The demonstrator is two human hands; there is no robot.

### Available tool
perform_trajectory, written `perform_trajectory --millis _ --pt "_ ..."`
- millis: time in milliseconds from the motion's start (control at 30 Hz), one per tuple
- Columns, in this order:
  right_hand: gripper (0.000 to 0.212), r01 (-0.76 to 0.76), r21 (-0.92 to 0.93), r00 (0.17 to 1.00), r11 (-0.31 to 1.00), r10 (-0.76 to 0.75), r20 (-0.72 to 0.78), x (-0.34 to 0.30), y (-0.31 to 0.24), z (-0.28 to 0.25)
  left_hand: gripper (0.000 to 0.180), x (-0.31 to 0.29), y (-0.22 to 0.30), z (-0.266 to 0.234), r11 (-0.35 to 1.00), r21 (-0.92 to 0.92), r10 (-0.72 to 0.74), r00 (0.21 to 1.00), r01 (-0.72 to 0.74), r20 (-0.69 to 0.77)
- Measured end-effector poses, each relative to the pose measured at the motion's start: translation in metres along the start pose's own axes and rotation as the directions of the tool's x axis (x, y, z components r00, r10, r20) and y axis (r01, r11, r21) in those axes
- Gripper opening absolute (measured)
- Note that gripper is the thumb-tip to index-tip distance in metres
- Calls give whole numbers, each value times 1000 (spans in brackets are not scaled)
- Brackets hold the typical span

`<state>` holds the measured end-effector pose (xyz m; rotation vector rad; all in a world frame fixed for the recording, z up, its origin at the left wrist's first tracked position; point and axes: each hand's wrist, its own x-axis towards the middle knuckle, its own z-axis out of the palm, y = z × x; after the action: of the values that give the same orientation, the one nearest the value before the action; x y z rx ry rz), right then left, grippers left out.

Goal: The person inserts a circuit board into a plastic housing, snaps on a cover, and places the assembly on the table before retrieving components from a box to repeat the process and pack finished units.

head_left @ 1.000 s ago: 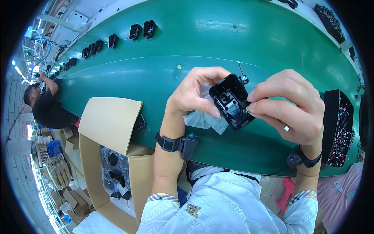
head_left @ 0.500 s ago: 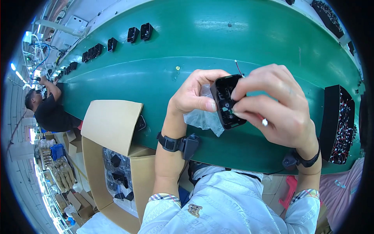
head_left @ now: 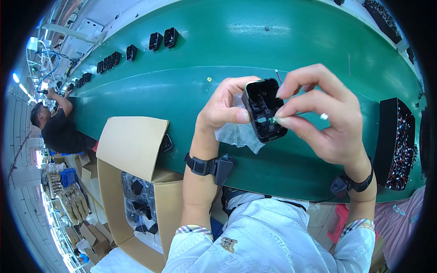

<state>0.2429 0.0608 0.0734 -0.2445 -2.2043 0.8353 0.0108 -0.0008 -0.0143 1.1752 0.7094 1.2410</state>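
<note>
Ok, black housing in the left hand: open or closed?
Open: no cover sits on the black housing, and its inner cavity shows. The left hand grips its side; the right hand is at the opening.

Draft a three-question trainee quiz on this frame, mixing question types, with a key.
1. Which hand wraps around the left side of the black housing?
2. True or false: the open cardboard box stands to the right of the housing.
3. Fill in: the black tray of wired parts sits on the ____ table.

Key: 1. The left hand. 2. False; it stands to the left. 3. Green.
</note>
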Motion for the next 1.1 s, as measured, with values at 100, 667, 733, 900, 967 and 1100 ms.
perform_trajectory --millis 100,667,733,900,967,1100 --pt "19 87 -81 996 993 -85 30 0 5 5 70 1 -1 1 1000 15 2 1000 -2 17" --pt "15 -1 -2 996 1000 1 -88 -5 10 0 61 10 -4 5 994 -16 105 992 -106 -69" --pt "16 -44 15 996 999 45 -79 -4 11 1 60 11 -6 7 990 5 144 987 -144 -77" --pt "16 -68 28 994 997 70 -83 -2 13 3 58 11 -3 12 992 -57 105 991 -110 -83" --pt "15 -50 5 997 999 50 -58 -2 16 3 56 10 -1 11 995 -15 100 992 -101 -78" --pt "15 -13 -90 999 996 9 -38 -3 18 1 57 9 -4 8 994 10 109 990 -108 -85"
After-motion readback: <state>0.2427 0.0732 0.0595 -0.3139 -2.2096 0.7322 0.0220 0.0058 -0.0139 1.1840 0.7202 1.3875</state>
